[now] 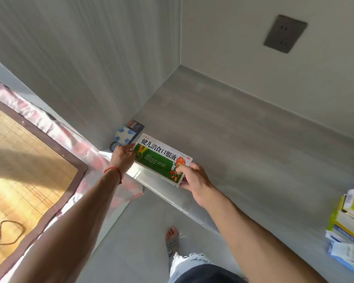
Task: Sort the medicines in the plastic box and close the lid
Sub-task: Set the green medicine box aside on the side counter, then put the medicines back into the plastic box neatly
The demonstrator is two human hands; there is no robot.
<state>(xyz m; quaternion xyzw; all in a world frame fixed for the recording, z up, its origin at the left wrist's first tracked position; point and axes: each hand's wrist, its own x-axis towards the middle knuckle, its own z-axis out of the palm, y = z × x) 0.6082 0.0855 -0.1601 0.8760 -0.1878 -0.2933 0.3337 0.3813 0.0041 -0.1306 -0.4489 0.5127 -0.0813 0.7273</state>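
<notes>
A flat green and white medicine box (161, 158) with a cartoon figure is held over the left end of the grey counter (243, 144). My left hand (122, 158) pinches its left end. My right hand (194, 179) grips its right end, thumb on the printed face. Under the box lies something clear and shiny (139, 172) at the counter's edge; I cannot tell whether it is the plastic box or its lid. A blue and white packet (124, 135) and a dark blue box (135, 126) lie in the counter's corner behind it.
A pile of medicine boxes and packets (349, 227) sits at the counter's right edge. A wall socket (285, 33) is on the back wall. A bed with a bamboo mat (18, 160) stands to the left. My foot (172, 240) is on the floor.
</notes>
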